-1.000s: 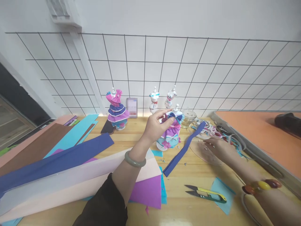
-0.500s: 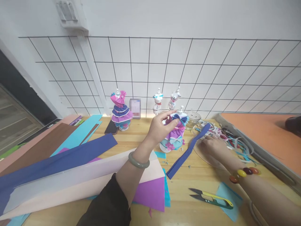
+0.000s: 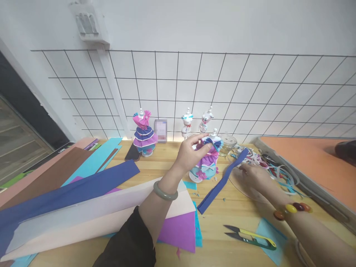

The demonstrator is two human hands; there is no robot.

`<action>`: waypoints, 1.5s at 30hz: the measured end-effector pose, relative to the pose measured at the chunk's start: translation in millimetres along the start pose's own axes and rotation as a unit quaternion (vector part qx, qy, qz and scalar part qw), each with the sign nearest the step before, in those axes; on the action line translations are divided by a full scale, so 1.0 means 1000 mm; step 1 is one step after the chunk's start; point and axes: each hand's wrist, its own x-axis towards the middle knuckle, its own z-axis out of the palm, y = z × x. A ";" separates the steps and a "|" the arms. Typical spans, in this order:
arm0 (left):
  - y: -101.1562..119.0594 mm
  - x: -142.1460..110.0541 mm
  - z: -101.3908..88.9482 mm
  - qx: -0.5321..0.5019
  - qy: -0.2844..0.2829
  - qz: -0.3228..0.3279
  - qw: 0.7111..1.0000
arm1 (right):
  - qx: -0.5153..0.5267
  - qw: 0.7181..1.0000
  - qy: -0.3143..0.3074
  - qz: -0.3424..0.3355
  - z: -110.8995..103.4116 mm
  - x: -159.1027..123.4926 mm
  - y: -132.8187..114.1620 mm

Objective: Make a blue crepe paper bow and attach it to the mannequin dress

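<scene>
My left hand [image 3: 190,154] is closed at the side of a miniature dress form [image 3: 208,172] in a purple and light-blue paper dress. Its thumb and fingers pinch the dark blue bow [image 3: 213,144] at the chest, and the form stands upright on its white base. My right hand [image 3: 256,180] is low over a clear round plate [image 3: 241,185], beside a pile of ribbon scraps [image 3: 280,172]. Its fingers are drawn together, and anything between them is too small or hidden to make out. A folded dark blue strip [image 3: 224,181] lies between the dress form and this hand.
Thread snips [image 3: 250,237] lie on a light-blue piece at the front right. Long coloured sheets [image 3: 83,207] spread across the left. Another dressed form [image 3: 145,135], a phone [image 3: 133,152] and two white figurines [image 3: 187,124] stand or lie behind. An orange-topped tray [image 3: 308,163] edges the right.
The view has shifted slightly, so the scene sits a little lower. My left hand stays on the bow, and my right hand remains over the clear plate with little visible movement.
</scene>
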 end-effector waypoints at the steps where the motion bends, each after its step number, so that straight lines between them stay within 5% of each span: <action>1: 0.000 0.000 0.000 0.000 0.000 0.000 1.000 | 0.025 0.999 0.010 0.022 -0.007 -0.001 0.001; 6: 0.003 -0.001 0.001 0.012 0.002 0.001 1.000 | 0.151 0.980 0.078 0.107 -0.064 -0.002 -0.020; 8: 0.005 -0.002 0.002 0.014 0.002 -0.001 1.000 | 0.294 0.934 0.165 0.121 -0.093 -0.002 -0.050; 14: 0.006 -0.003 0.003 0.019 -0.002 -0.006 1.000 | 0.259 0.913 0.312 -0.030 -0.144 0.003 -0.143; 20: 0.006 -0.002 0.003 0.018 -0.015 -0.001 1.000 | 0.223 0.912 0.323 -0.120 -0.137 0.019 -0.155; 37: 0.004 -0.002 0.003 0.006 -0.010 0.004 1.000 | 0.053 0.912 0.369 -0.172 -0.129 0.028 -0.139; 45: 0.007 -0.003 0.002 0.020 -0.013 0.005 1.000 | 0.071 0.912 0.352 -0.196 -0.131 0.031 -0.133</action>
